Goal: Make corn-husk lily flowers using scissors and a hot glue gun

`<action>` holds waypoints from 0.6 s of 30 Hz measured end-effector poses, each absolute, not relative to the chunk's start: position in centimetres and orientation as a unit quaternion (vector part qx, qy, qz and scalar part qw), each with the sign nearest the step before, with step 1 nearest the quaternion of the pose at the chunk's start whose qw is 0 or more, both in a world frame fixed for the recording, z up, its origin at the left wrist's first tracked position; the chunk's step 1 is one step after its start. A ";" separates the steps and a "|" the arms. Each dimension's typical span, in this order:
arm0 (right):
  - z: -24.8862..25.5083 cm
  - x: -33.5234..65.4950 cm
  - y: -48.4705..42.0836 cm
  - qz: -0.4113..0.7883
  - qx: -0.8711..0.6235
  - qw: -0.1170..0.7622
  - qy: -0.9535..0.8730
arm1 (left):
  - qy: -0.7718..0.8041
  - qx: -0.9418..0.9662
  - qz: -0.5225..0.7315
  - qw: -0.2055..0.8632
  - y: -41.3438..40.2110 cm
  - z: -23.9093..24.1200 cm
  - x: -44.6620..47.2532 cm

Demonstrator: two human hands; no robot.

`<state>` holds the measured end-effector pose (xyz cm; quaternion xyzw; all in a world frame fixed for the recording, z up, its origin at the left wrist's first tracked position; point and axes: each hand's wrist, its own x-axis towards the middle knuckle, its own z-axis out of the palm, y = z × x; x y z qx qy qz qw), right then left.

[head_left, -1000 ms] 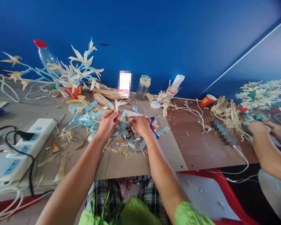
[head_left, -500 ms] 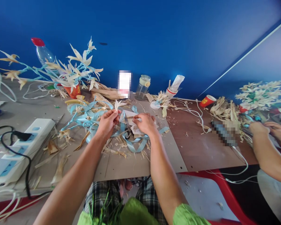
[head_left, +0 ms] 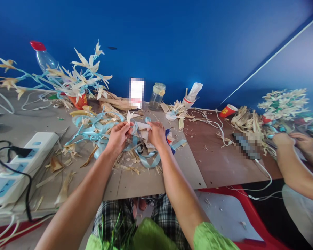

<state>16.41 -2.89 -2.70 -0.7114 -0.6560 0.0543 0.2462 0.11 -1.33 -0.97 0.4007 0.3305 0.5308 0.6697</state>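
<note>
My left hand is closed in a pinch on a small pale husk flower whose petals stick up above my fingers. My right hand is closed over a piece of pale husk or paper just to the right of that flower; what exactly it grips is hidden by the fingers. Both hands hover over a tangle of light blue ribbon and husk scraps on the brown table. A blue-handled tool lies beside my right hand.
A white power strip with black cable lies left. A husk-flower bouquet, red-capped bottle, glass jar and red cup stand at the back. Another person's hands work at right among husks.
My right hand has moved up and slightly left, closer to the flower in my left hand. The view has shifted a little. The left hand keeps its pinch.
</note>
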 end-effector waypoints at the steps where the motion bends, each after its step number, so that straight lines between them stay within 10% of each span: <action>1: -2.9 16.4 -2.8 0.056 -0.715 0.225 -0.660 | 0.329 0.402 0.530 0.670 -1.3 -1.0 0.1; 18: -2.0 15.7 -3.1 -0.038 -0.755 0.292 -0.586 | 0.338 0.395 0.531 0.669 -1.3 -1.0 0.0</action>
